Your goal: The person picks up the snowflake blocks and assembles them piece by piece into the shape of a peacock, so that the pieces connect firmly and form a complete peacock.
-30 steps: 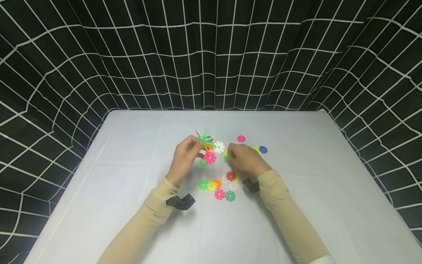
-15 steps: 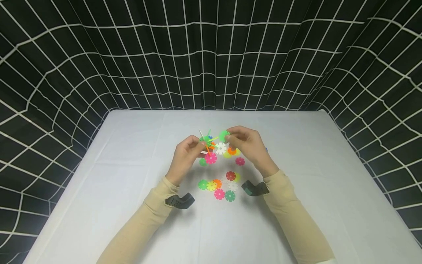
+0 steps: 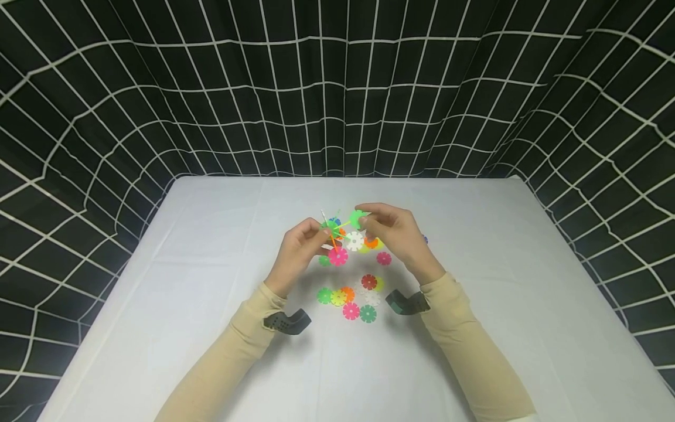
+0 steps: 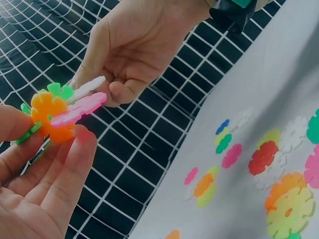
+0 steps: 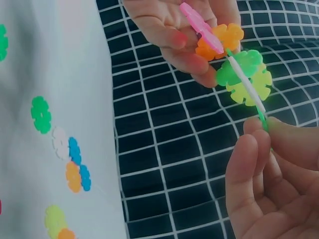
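Observation:
My left hand [image 3: 295,249] pinches a joined cluster of slotted plastic snowflake discs between thumb and fingers, above the table. An orange disc [image 4: 47,112] of it lies at the left fingertips; a pink disc [image 3: 338,256] and a white disc [image 3: 355,241] stick out of it. A yellow disc [image 5: 254,87] also belongs to the cluster. Across from it, my right hand [image 3: 398,234] pinches a green disc [image 3: 358,219] by its edge. This green disc meets the cluster's side in the head view; whether their slots are engaged I cannot tell.
Loose discs lie on the white-covered table [image 3: 211,281] below the hands, among them a red disc [image 3: 369,282], a pale yellow disc [image 3: 339,297] and a dark green disc [image 3: 368,313]. A dark gridded curtain [image 3: 337,88] stands behind the table.
My right hand has come up from the loose discs with a green disc and moved it against the cluster. My left hand has stayed almost in place, the cluster turning slightly.

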`<state>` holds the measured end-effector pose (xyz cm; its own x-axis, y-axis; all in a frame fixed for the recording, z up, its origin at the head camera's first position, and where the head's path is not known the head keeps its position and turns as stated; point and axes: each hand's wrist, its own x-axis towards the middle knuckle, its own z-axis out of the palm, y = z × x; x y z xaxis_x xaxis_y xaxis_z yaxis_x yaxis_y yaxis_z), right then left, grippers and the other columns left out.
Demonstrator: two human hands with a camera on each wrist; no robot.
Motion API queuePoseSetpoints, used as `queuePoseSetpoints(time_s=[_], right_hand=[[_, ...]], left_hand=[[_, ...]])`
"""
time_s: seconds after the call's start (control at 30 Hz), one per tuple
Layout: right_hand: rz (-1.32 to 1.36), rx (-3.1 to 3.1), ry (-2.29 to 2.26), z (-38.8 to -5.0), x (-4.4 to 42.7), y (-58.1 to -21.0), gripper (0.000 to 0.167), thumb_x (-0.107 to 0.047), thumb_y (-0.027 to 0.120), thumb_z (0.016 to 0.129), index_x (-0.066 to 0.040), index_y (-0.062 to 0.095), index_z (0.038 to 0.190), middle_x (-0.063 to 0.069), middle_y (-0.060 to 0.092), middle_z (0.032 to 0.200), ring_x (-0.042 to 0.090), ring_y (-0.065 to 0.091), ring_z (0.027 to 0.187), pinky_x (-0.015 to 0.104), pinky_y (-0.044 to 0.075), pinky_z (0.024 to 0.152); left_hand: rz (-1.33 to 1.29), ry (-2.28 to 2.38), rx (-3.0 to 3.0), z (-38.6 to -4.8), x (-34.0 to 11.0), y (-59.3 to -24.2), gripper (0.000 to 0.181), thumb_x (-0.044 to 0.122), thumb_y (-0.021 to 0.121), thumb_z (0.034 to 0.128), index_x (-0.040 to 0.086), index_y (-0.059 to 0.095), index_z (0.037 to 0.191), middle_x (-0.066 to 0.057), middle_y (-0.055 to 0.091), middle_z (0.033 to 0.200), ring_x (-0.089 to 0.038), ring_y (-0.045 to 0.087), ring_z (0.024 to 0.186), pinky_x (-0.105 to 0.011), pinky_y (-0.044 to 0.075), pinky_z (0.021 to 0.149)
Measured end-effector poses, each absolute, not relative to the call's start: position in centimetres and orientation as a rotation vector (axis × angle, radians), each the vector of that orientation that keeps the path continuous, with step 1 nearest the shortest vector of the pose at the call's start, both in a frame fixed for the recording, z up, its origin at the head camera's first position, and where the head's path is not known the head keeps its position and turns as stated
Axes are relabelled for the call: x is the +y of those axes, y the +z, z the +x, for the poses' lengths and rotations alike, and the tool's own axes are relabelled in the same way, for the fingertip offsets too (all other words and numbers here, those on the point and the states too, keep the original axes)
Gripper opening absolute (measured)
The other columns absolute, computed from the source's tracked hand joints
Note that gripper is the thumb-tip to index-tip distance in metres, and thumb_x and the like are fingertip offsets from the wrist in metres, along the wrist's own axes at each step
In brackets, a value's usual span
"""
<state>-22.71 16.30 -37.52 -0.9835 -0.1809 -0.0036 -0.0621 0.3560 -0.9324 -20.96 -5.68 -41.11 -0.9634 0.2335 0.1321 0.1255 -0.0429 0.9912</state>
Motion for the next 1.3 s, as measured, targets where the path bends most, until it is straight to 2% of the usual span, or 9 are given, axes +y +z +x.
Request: queuePoseSetpoints(time_s=[0.17, 0.43, 0.7, 0.87, 1.03, 1.1, 1.17, 1.3], right_hand=[[-0.243, 2.5, -1.707, -22.65, 16.26, -37.48, 0.034, -0.027, 0.065, 0.099, -0.018, 0.068, 0.131, 0.01, 0.069, 0.093, 0.042, 0.063, 0.091, 0.036, 0.053, 0.08], [-0.223, 2.516, -1.68, -22.63, 16.24, -37.46, 0.032, -0.026, 0.065, 0.098, -0.02, 0.069, 0.129, 0.009, 0.07, 0.095, 0.03, 0.065, 0.086, 0.035, 0.054, 0.08], [-0.228, 2.508, -1.691, -22.69, 16.27, -37.56, 0.03, -0.026, 0.064, 0.098, -0.021, 0.069, 0.127, 0.008, 0.07, 0.093, 0.031, 0.065, 0.085, 0.036, 0.054, 0.08], [-0.273, 2.496, -1.682, -22.63, 16.18, -37.66, 0.032, -0.025, 0.064, 0.098, -0.018, 0.068, 0.129, 0.01, 0.071, 0.096, 0.029, 0.067, 0.084, 0.035, 0.056, 0.08], [-0.296, 2.497, -1.662, -22.52, 15.85, -37.8, 0.033, -0.023, 0.064, 0.098, -0.013, 0.068, 0.129, 0.012, 0.073, 0.097, 0.025, 0.066, 0.081, 0.034, 0.056, 0.079], [-0.286, 2.505, -1.648, -22.48, 15.67, -37.86, 0.032, -0.022, 0.063, 0.098, -0.014, 0.068, 0.129, 0.012, 0.073, 0.097, 0.024, 0.066, 0.081, 0.034, 0.056, 0.078], [-0.278, 2.502, -1.637, -22.46, 15.49, -37.96, 0.032, -0.023, 0.063, 0.099, -0.014, 0.068, 0.129, 0.011, 0.073, 0.1, 0.025, 0.066, 0.081, 0.034, 0.055, 0.077], [-0.289, 2.493, -1.625, -22.48, 15.42, -38.28, 0.034, -0.026, 0.063, 0.099, -0.014, 0.068, 0.131, 0.01, 0.072, 0.108, 0.025, 0.065, 0.083, 0.033, 0.054, 0.076]], left_hand=[[0.394, 2.172, 2.118, -21.03, -5.71, -41.19, 0.018, 0.017, 0.057, 0.1026, 0.0, 0.056, 0.095, -0.03, 0.067, 0.103, -0.017, 0.07, 0.089, -0.035, 0.062, 0.081], [0.401, 2.161, 2.121, -21.01, -5.78, -41.12, 0.018, 0.018, 0.057, 0.1022, 0.002, 0.056, 0.094, -0.028, 0.069, 0.101, -0.017, 0.07, 0.089, -0.036, 0.061, 0.082], [0.386, 2.159, 2.123, -21.01, -5.8, -41.17, 0.018, 0.017, 0.057, 0.1022, 0.002, 0.056, 0.093, -0.031, 0.067, 0.102, -0.016, 0.069, 0.089, -0.035, 0.061, 0.081], [0.384, 2.157, 2.12, -20.91, -5.81, -41.1, 0.017, 0.017, 0.057, 0.1024, 0.002, 0.056, 0.094, -0.025, 0.069, 0.099, -0.018, 0.069, 0.09, -0.036, 0.061, 0.081], [0.364, 2.152, 2.139, -20.99, -5.85, -41.16, 0.017, 0.017, 0.056, 0.1023, 0.003, 0.057, 0.094, -0.014, 0.072, 0.094, -0.038, 0.069, 0.099, -0.036, 0.06, 0.081], [0.355, 2.139, 2.158, -21.03, -5.87, -41.22, 0.017, 0.018, 0.056, 0.1022, 0.003, 0.058, 0.094, -0.008, 0.073, 0.092, -0.042, 0.068, 0.102, -0.035, 0.06, 0.082], [0.347, 2.115, 2.181, -21.07, -5.89, -41.28, 0.017, 0.018, 0.056, 0.1023, 0.003, 0.058, 0.095, -0.003, 0.073, 0.09, -0.039, 0.068, 0.1, -0.034, 0.059, 0.082], [0.357, 2.085, 2.212, -21.07, -5.88, -41.32, 0.017, 0.018, 0.055, 0.1027, 0.002, 0.059, 0.098, -0.007, 0.073, 0.092, -0.028, 0.07, 0.095, -0.034, 0.06, 0.084]])
